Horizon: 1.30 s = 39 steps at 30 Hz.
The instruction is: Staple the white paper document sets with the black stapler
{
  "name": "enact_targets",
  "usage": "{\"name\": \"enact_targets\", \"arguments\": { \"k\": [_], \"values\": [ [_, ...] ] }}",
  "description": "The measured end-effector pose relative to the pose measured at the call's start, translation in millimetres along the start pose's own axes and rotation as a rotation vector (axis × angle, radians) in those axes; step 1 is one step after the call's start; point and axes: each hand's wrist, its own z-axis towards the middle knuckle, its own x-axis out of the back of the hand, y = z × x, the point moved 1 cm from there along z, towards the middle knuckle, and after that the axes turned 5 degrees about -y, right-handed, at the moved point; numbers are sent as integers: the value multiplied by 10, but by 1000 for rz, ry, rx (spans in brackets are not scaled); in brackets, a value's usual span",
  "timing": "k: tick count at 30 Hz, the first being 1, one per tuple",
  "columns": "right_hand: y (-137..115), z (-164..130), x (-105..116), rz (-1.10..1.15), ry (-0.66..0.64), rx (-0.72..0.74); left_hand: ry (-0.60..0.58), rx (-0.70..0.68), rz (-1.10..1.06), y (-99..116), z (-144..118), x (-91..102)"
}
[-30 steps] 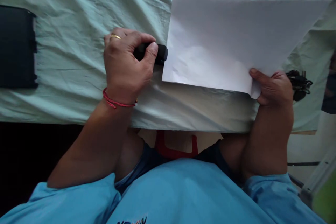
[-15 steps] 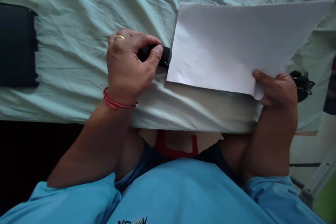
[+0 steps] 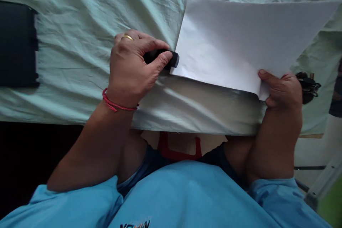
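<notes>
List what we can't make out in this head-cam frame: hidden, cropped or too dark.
- Black object in the left hand: mostly covered by the fingers; its type is unclear.
- White paper pinched by the right hand: underside hidden, right corner cropped by the frame edge.
- Dark bundle behind the right hand: partly covered, too small to identify.
- Black flat item: cut by the left edge, too dark for detail.
</notes>
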Motion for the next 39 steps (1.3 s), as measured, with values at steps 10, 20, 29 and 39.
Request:
{"name": "enact_targets", "arguments": {
  "k": [10, 20, 29, 39],
  "values": [
    [21, 40, 10, -12, 10, -12, -64, -25, -1, -13, 12, -21],
    [54, 44, 6, -10, 8, -14, -88, -40, -34, -201, 105, -152],
    [87, 61, 60, -15, -1, 17, -104, 64, -85, 9, 67, 41],
    [72, 85, 260, -18, 32, 51, 363, -17, 94, -352, 67, -7]
  ]
}}
